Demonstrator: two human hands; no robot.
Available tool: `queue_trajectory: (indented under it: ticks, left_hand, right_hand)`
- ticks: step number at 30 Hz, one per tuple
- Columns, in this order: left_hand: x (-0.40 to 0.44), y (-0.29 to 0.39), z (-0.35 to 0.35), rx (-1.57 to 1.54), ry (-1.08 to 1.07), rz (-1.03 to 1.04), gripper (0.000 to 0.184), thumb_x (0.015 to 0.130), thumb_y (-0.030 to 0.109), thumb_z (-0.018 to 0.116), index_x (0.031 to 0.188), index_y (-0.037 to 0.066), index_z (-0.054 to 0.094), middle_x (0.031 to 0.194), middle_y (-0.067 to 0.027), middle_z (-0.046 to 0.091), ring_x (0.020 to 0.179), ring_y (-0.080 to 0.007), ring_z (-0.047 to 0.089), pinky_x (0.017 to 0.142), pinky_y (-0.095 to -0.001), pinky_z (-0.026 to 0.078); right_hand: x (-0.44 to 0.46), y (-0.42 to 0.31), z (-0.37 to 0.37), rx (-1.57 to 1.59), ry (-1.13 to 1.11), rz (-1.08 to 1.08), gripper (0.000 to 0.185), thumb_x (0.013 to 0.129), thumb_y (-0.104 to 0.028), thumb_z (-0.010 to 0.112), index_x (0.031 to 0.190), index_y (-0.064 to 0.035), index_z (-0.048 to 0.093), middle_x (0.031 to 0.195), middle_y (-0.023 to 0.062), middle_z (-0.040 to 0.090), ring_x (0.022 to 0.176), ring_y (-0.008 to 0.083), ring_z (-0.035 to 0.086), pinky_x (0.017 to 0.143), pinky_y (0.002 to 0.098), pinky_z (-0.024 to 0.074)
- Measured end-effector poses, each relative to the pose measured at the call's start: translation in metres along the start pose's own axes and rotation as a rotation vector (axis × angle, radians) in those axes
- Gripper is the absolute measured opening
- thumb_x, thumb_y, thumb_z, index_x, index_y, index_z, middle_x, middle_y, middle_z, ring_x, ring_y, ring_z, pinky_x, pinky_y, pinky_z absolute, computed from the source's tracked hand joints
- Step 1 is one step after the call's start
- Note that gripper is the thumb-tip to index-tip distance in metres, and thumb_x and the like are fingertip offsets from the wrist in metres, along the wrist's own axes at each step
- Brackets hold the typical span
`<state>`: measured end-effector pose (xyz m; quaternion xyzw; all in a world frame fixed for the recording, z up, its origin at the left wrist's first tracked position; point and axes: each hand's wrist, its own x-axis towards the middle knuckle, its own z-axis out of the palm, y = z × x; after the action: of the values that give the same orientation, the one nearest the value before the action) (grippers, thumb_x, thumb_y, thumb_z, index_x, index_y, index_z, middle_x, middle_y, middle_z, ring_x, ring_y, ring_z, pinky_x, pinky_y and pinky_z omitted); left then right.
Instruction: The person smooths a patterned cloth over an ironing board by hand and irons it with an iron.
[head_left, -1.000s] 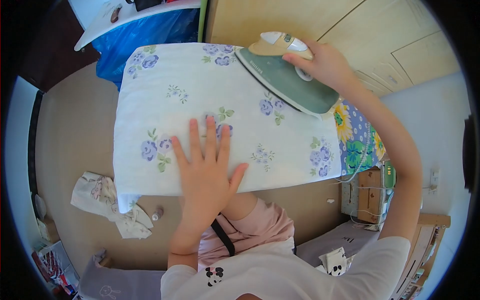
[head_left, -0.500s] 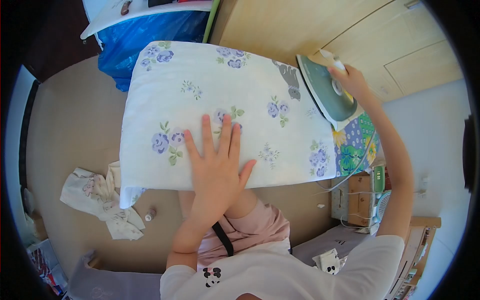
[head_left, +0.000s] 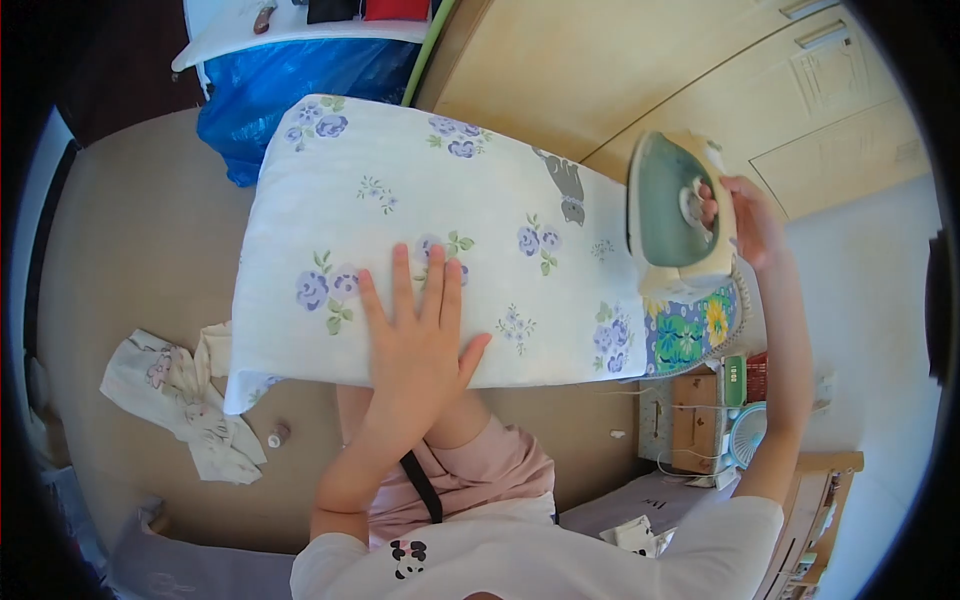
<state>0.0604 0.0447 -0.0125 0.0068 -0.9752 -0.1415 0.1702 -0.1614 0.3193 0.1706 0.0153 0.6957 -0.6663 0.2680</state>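
White cloth (head_left: 430, 340) printed with purple flowers and a grey cat is spread over an ironing board (head_left: 680, 340), whose own flowered cover shows at the right end. My left hand (head_left: 418, 345) lies flat on the cloth near its front edge, fingers spread. At the board's right end, my right hand (head_left: 745, 215) is wrapped round the handle of a clothes iron (head_left: 670, 215). The iron is tilted, with its green top turned toward me. Its soleplate is mostly hidden, so I cannot tell whether it touches the board.
Behind the board stand pale wooden cabinets (head_left: 600, 60). A blue plastic bag (head_left: 300, 85) hangs below a white surface at the back left. On the floor to the left lie crumpled cloth (head_left: 190, 405) and a small bottle (head_left: 278, 436). A fan (head_left: 748, 432) stands at the right.
The iron has turned and tilted in my right hand, shifting slightly right and down toward the board's end. My left hand stays flat on the cloth. The whole view has shifted a little.
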Motion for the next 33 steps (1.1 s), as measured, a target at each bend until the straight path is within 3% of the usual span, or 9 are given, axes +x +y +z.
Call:
queue_trajectory:
  ticks: [4,8,15,17,25,27,30,31,33]
  left_hand:
    - [0.000,0.000,-0.008,-0.077,-0.028,-0.004,0.075,0.080,0.044,0.053,0.132,-0.006,0.031,0.141,-0.0194,0.026,0.132,-0.0408,0.017,0.103,-0.0604,0.008]
    - [-0.006,-0.004,-0.016,-0.338,-0.014,-0.002,0.072,0.083,0.042,0.052,0.133,-0.005,0.031,0.141,-0.0200,0.027,0.132,-0.0382,0.018,0.106,-0.0525,0.011]
    - [-0.008,-0.044,-0.049,-0.220,0.012,-0.036,0.066,0.084,0.045,0.050,0.128,-0.003,0.040,0.138,-0.0193,0.033,0.131,-0.0380,0.021,0.106,-0.0495,0.016]
    - [-0.006,-0.053,-0.049,-0.007,0.030,-0.078,0.057,0.084,0.033,0.052,0.130,0.001,0.040,0.139,-0.0159,0.033,0.132,-0.0353,0.021,0.107,-0.0475,0.014]
    - [-0.005,-0.060,-0.034,0.113,0.054,-0.125,0.060,0.081,0.033,0.056,0.129,0.002,0.041,0.140,-0.0138,0.033,0.131,-0.0325,0.024,0.107,-0.0464,0.014]
    - [-0.003,-0.058,-0.034,0.115,0.055,-0.110,0.061,0.080,0.033,0.056,0.130,0.002,0.040,0.140,-0.0133,0.033,0.131,-0.0321,0.024,0.108,-0.0462,0.014]
    - [-0.002,-0.057,-0.034,0.129,0.041,-0.106,0.062,0.079,0.033,0.057,0.131,0.003,0.039,0.141,-0.0122,0.032,0.132,-0.0314,0.024,0.108,-0.0461,0.014]
    - [-0.002,-0.056,-0.035,0.137,0.037,-0.118,0.063,0.079,0.035,0.057,0.129,0.002,0.041,0.140,-0.0130,0.033,0.131,-0.0318,0.025,0.107,-0.0467,0.014]
    - [-0.001,-0.056,-0.035,0.152,0.040,-0.130,0.066,0.076,0.037,0.059,0.129,0.001,0.042,0.139,-0.0134,0.034,0.131,-0.0313,0.026,0.107,-0.0468,0.014]
  right_hand:
    - [0.031,0.008,0.047,0.057,-0.273,0.068,0.025,0.087,-0.019,0.051,0.099,0.0029,0.049,0.083,0.0074,0.056,0.069,0.0159,0.055,0.065,0.0279,0.0475]
    - [0.050,0.032,0.113,-0.050,-0.220,0.045,0.021,0.087,-0.017,0.052,0.097,0.0013,0.051,0.080,0.0059,0.057,0.071,0.0150,0.056,0.067,0.0269,0.0486]
    - [0.080,0.045,0.164,0.089,-0.347,0.125,0.026,0.088,-0.012,0.049,0.105,0.0068,0.044,0.087,0.0139,0.055,0.075,0.0210,0.059,0.067,0.0338,0.0504]
    - [0.079,0.043,0.177,0.090,-0.346,0.118,0.027,0.089,-0.013,0.049,0.106,0.0069,0.044,0.088,0.0141,0.056,0.075,0.0214,0.059,0.068,0.0342,0.0505]
    - [0.089,0.045,0.189,-0.091,-0.339,0.044,0.030,0.090,-0.022,0.051,0.105,0.0034,0.049,0.088,0.0113,0.057,0.083,0.0198,0.059,0.073,0.0346,0.0495]
    - [0.095,0.023,0.174,-0.853,-0.376,-0.091,0.039,0.090,-0.037,0.048,0.102,-0.0013,0.056,0.093,0.0075,0.059,0.084,0.0170,0.058,0.075,0.0307,0.0472]
    - [0.095,0.013,0.169,-0.995,-0.144,-0.621,0.043,0.087,-0.045,0.049,0.097,-0.0048,0.061,0.087,0.0041,0.060,0.088,0.0172,0.056,0.076,0.0302,0.0447]
    - [0.091,0.011,0.171,-0.992,-0.125,-0.614,0.043,0.087,-0.045,0.049,0.097,-0.0048,0.061,0.087,0.0041,0.060,0.088,0.0172,0.056,0.076,0.0302,0.0447]
    - [0.085,0.006,0.182,-1.100,-0.325,-1.053,0.039,0.087,-0.041,0.051,0.087,-0.0045,0.064,0.081,0.0050,0.060,0.087,0.0187,0.053,0.077,0.0314,0.0430]
